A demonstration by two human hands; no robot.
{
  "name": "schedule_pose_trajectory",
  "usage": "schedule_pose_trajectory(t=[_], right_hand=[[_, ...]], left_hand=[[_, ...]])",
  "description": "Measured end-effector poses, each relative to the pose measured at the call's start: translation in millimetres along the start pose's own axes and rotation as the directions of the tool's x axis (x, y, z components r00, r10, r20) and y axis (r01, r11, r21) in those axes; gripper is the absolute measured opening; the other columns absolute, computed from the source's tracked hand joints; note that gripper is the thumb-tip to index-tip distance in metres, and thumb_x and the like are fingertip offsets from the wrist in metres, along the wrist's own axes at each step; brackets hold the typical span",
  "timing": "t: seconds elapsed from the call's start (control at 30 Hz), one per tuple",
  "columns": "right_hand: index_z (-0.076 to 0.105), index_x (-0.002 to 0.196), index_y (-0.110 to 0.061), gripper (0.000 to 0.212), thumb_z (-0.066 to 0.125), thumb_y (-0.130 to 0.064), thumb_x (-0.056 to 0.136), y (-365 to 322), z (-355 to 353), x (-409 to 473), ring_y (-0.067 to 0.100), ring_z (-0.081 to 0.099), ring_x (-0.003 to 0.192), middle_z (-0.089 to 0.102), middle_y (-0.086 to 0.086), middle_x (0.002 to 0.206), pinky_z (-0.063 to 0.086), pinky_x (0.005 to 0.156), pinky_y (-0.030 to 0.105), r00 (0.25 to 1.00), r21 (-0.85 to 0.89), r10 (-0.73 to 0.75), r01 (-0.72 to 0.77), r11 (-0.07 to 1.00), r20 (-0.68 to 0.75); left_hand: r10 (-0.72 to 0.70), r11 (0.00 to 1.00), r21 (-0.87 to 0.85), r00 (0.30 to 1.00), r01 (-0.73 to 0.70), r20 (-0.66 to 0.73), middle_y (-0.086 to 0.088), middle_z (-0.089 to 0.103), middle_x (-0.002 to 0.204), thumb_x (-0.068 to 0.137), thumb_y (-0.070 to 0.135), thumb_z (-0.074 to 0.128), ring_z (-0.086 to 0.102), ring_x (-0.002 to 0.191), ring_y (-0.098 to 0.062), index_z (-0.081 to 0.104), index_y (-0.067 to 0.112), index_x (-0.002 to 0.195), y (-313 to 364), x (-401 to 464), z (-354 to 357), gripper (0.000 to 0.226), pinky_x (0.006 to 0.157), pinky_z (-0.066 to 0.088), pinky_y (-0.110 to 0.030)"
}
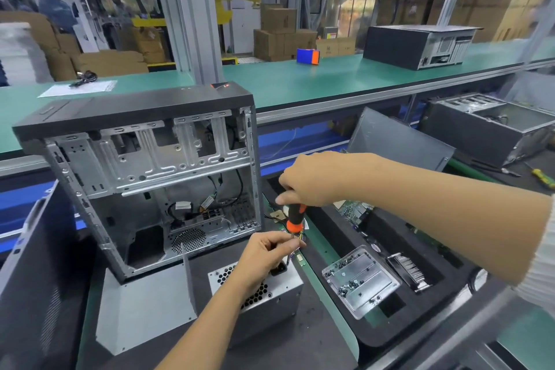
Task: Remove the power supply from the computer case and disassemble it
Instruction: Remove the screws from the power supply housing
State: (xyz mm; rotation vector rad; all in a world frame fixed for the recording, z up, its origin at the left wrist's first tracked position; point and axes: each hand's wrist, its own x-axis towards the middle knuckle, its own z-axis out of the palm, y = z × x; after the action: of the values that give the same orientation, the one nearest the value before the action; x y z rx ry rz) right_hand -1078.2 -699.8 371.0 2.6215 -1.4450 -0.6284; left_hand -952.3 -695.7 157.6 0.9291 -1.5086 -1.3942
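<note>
The grey power supply [276, 300] stands on the black mat in front of the open computer case [144, 177], its honeycomb grille facing up. My right hand [312, 180] grips the top of an orange and black screwdriver [295, 219], held upright over the supply's far corner. My left hand [267, 255] rests on the supply and pinches the screwdriver's shaft near the tip. The tip itself is hidden behind my fingers. The case is open on its side, with loose cables inside.
A flat grey side panel [144, 306] lies left of the supply. A metal tray [360, 282] with several screws sits in a black foam tray at right, beside a heatsink [411, 273]. Circuit boards, another case [492, 129] and a yellow screwdriver [543, 178] are at right.
</note>
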Motion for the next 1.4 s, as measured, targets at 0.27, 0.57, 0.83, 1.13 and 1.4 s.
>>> schedule_pose_trajectory(t=[0.27, 0.57, 0.83, 1.13, 1.4], right_hand=[[0.05, 0.121, -0.024, 0.04, 0.068, -0.031, 0.086, 5.1, -6.4, -6.1, 0.021, 0.055, 0.089, 0.043, -0.001, 0.106, 0.046, 0.069, 0.03, 0.984, 0.143, -0.167, 0.157, 0.977, 0.06], [0.047, 0.08, -0.008, 0.052, 0.03, -0.053, 0.1, -2.7, -1.6, 0.0, 0.024, 0.057, 0.071, 0.061, 0.006, 0.076, 0.041, 0.059, 0.032, 0.998, -0.03, 0.062, -0.061, 0.998, 0.017], [0.047, 0.126, -0.028, 0.043, 0.064, -0.039, 0.088, 2.5, -8.9, -11.5, 0.016, 0.06, 0.08, 0.04, -0.001, 0.103, 0.047, 0.067, 0.029, 0.987, 0.127, -0.105, 0.09, 0.988, 0.119], [0.057, 0.091, -0.007, 0.046, 0.036, -0.047, 0.1, -3.4, -5.4, -2.7, 0.026, 0.066, 0.075, 0.068, 0.01, 0.079, 0.05, 0.068, 0.033, 0.994, -0.016, 0.052, -0.051, 0.999, 0.092], [0.046, 0.12, -0.017, 0.066, 0.069, -0.059, 0.075, 2.5, -13.4, -11.2, 0.026, 0.067, 0.081, 0.053, 0.003, 0.105, 0.054, 0.074, 0.036, 0.991, 0.13, 0.05, -0.065, 0.989, 0.121]], left_hand=[[-0.019, 0.999, -0.034, 1.0, 0.019, 0.001, 0.006, 0.032, 0.052, 0.074, 0.054, 0.077, 0.019, 0.051, -0.014, 0.078, 0.015, 0.09, -2.5, 1.8, -1.3, 0.042, 0.048, 0.019, -0.019], [-0.024, 0.999, -0.048, 1.0, 0.025, 0.013, 0.01, 0.034, 0.051, 0.074, 0.046, 0.079, 0.024, 0.047, -0.008, 0.077, 0.018, 0.084, -2.8, 2.3, -0.6, 0.03, 0.048, 0.027, -0.013], [-0.021, 0.996, -0.082, 0.999, 0.025, 0.039, 0.007, 0.031, 0.052, 0.078, 0.028, 0.078, 0.025, 0.047, -0.008, 0.075, 0.017, 0.079, 0.3, 1.2, -1.5, 0.011, 0.049, 0.03, -0.012], [-0.03, 0.996, -0.089, 0.999, 0.032, 0.022, 0.007, 0.032, 0.051, 0.077, 0.032, 0.078, 0.024, 0.048, -0.009, 0.075, 0.018, 0.081, -2.3, 2.1, -1.5, 0.015, 0.049, 0.029, -0.013], [-0.024, 0.995, -0.099, 0.999, 0.027, 0.035, 0.005, 0.027, 0.053, 0.078, 0.03, 0.078, 0.022, 0.048, -0.009, 0.074, 0.018, 0.081, -2.9, 2.7, -1.7, 0.013, 0.048, 0.028, -0.014]])
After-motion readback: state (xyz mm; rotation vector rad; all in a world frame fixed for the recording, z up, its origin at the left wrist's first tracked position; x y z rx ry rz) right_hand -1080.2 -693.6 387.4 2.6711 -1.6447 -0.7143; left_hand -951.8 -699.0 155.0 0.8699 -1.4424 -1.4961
